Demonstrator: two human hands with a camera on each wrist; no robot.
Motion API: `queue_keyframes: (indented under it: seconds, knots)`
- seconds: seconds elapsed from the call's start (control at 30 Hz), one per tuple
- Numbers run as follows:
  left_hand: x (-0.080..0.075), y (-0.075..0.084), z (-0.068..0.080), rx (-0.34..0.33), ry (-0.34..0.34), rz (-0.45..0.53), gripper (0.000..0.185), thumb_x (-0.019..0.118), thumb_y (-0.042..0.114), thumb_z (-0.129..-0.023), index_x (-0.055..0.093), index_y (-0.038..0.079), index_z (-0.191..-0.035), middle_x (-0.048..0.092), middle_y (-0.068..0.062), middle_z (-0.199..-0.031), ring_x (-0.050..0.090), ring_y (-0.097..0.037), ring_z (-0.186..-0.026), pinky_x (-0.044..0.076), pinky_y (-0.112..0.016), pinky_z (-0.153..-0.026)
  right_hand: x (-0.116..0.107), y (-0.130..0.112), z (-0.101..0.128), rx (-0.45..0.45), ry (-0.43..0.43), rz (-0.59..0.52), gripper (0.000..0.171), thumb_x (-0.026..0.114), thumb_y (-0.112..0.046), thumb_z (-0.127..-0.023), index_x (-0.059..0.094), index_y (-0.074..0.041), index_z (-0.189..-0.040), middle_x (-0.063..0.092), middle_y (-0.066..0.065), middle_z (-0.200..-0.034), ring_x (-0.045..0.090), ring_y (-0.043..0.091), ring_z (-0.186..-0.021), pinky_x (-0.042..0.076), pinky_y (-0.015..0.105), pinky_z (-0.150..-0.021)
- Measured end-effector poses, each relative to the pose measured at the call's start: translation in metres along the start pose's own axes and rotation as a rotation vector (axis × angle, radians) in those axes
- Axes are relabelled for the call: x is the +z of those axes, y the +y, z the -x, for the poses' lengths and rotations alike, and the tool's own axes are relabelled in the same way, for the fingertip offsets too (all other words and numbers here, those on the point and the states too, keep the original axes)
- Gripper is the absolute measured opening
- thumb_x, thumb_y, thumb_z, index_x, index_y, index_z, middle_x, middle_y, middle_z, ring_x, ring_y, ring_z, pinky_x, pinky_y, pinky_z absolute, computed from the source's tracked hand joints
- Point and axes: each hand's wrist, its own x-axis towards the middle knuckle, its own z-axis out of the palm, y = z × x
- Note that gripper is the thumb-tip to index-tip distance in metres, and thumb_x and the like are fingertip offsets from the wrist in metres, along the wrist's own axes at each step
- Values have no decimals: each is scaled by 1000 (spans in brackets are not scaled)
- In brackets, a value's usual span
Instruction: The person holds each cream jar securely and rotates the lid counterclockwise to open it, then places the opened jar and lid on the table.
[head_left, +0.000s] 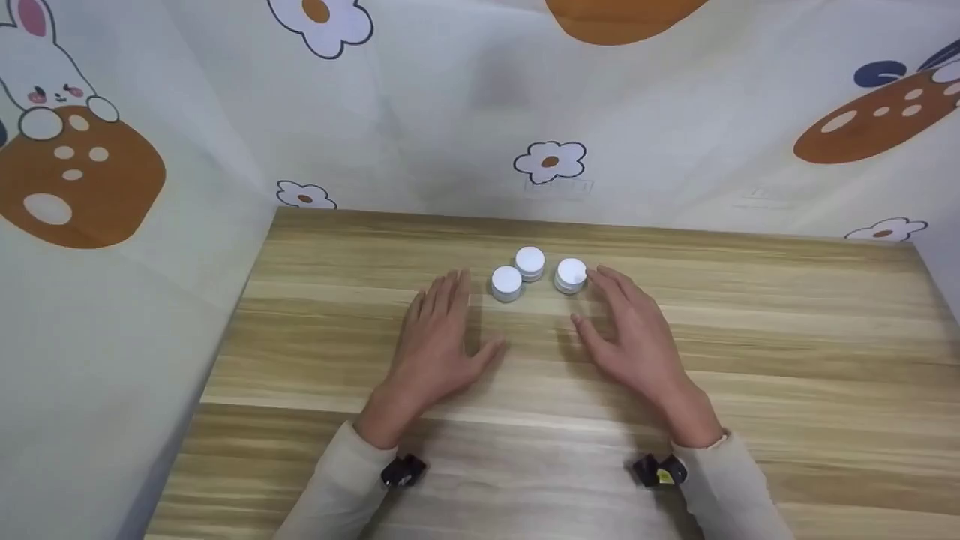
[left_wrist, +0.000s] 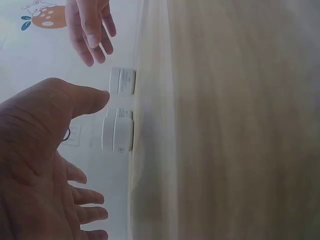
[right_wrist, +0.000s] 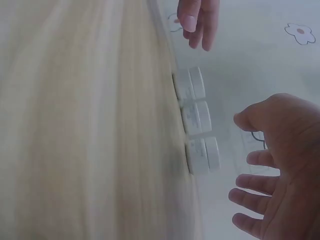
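Observation:
Three small round white jars with lids stand upright on the wooden table. In the head view the left jar (head_left: 506, 283) and the middle jar (head_left: 530, 263) are side by side, seemingly touching, while the right jar (head_left: 571, 275) stands a little apart. My left hand (head_left: 442, 345) is left of the jars, fingers extended and thumb spread, holding nothing. To their right, my right hand (head_left: 637, 337) has its fingertips close beside the right jar; whether they touch it I cannot tell. Faint print shows on the sides of the jars (right_wrist: 197, 117) in the right wrist view.
The wood-grain table (head_left: 525, 465) meets a pale backdrop (head_left: 450, 112) printed with flowers, a rabbit and brown shapes behind and at the left. Small black devices (head_left: 403, 471) are strapped at both sleeved wrists.

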Motion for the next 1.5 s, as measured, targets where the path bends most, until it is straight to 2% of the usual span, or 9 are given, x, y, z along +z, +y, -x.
queue_keyframes:
  seconds: [0.13, 0.27, 0.43, 0.63, 0.83, 1.1, 1.33, 1.5]
  knots:
    - [0, -2, 0, 1, -2, 18, 100, 67, 57, -97, 23, 1, -167, 33, -21, -172, 32, -39, -160, 26, -57, -132, 6, -4, 1, -17, 15, -8, 64, 75, -32, -96, 55, -5, -151, 56, 21, -155, 54, 42, -143, 41, 64, -119]
    - [-4, -5, -4, -10, 46, 27, 97, 69, 52, -98, 25, -2, -165, 40, -23, -167, 40, -39, -156, 34, -56, -128, 12, -9, -3, -72, 63, -25, 59, 76, -30, -96, 59, -5, -147, 59, 21, -150, 58, 42, -139, 45, 63, -115]
    - [-6, -8, -12, -7, 83, 77, 93, 71, 48, -97, 29, 0, -164, 46, -23, -163, 45, -39, -152, 39, -57, -124, 18, -17, -8, -110, 112, -49, 53, 79, -25, -93, 64, -4, -140, 66, 18, -139, 64, 37, -130, 50, 55, -111]
    - [-6, -13, -10, -39, 111, 94, 86, 75, 44, -96, 37, 1, -161, 50, -22, -159, 48, -38, -150, 41, -55, -123, 26, -32, -21, -124, 63, -91, 49, 78, -27, -94, 66, -5, -137, 70, 14, -125, 68, 28, -116, 55, 47, -105]
    - [0, -11, -9, -36, 73, 105, 80, 74, 44, -97, 43, 1, -156, 52, -20, -158, 49, -37, -149, 41, -53, -123, 38, -36, -30, -110, 50, -132, 47, 80, -26, -94, 69, -5, -134, 70, 14, -121, 68, 27, -112, 57, 45, -101]
    - [4, -9, -15, -24, 67, 102, 75, 74, 41, -97, 47, 3, -155, 56, -18, -154, 51, -34, -147, 41, -50, -123, 46, -36, -40, -86, 41, -91, 47, 79, -28, -93, 69, -9, -135, 68, 12, -125, 66, 29, -120, 56, 47, -104]
    - [9, -14, -30, -29, 96, 166, 79, 80, 42, -93, 48, 5, -154, 60, -16, -149, 54, -36, -143, 42, -52, -122, 49, -38, -43, -89, 55, -66, 46, 78, -27, -94, 68, -10, -135, 67, 13, -125, 66, 31, -121, 57, 50, -101]
    - [14, -13, -47, -28, 76, 189, 86, 81, 50, -90, 48, 5, -155, 60, -15, -148, 52, -35, -143, 37, -52, -125, 48, -38, -44, -87, 51, -59, 46, 78, -26, -94, 67, -10, -136, 67, 12, -127, 65, 30, -123, 57, 49, -103]
